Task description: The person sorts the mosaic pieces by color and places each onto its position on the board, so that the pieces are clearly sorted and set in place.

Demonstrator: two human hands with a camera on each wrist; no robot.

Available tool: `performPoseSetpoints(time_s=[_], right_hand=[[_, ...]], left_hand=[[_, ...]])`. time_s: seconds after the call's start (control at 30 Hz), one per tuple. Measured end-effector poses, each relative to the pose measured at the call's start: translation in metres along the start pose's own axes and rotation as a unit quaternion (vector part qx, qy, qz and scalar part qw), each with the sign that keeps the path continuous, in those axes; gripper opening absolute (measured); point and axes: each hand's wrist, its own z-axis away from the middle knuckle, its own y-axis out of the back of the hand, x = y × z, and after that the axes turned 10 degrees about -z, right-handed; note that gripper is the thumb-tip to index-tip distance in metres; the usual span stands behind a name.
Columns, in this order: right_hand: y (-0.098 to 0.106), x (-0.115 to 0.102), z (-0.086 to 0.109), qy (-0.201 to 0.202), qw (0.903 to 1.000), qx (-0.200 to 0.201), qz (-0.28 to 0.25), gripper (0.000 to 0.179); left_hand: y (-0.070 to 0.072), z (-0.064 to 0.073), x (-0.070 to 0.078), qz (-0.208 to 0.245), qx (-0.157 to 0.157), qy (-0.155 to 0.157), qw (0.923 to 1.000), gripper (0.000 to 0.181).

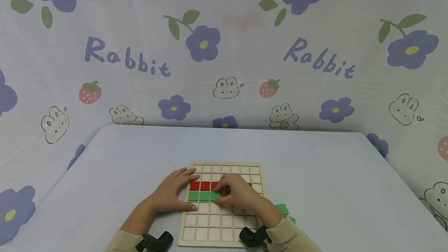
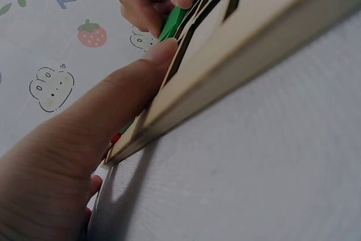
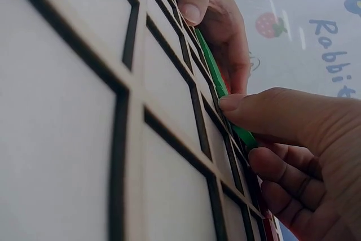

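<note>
A wooden grid board lies on the white table, with a row of red square tiles and, just below it, a row of green tiles in its cells. My left hand rests on the board's left edge, fingers extended at the top and thumb lower down on the frame. Over the middle of the board, my right hand pinches a green tile between thumb and fingers, at the end of the green row. Part of the red row is hidden behind this hand.
Loose green tiles lie on the table right of the board, partly covered by the right forearm. Each wrist wears a black camera. A printed cloth with flowers and rabbits hangs behind the table.
</note>
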Motion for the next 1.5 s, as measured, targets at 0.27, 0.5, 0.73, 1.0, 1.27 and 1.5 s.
performPoseSetpoints(time_s=[0.27,0.5,0.73,1.0,1.27,1.5], right_hand=[[0.002,-0.001,0.000,0.000,0.9999,-0.006,0.014,0.019],[0.003,-0.002,0.000,0.012,0.9997,-0.004,0.020,0.020],[0.003,-0.002,-0.001,0.013,0.9996,-0.008,0.025,0.021],[0.003,-0.002,-0.001,0.009,0.9993,-0.014,0.033,0.023],[0.010,-0.008,-0.001,0.010,0.9987,-0.019,0.047,0.023],[0.023,-0.013,0.009,0.003,0.9990,-0.011,0.043,0.023]], left_hand=[[0.001,-0.001,0.001,0.005,-0.005,0.006,1.0000,0.087],[0.000,-0.002,0.001,0.002,-0.004,0.007,1.0000,0.087],[-0.002,-0.003,0.000,0.003,-0.003,0.007,1.0000,0.087],[-0.003,-0.003,-0.001,-0.002,-0.002,0.008,1.0000,0.086],[-0.003,-0.004,0.000,-0.006,-0.001,0.007,1.0000,0.087],[-0.004,-0.004,-0.001,-0.007,-0.001,0.014,0.9999,0.087]])
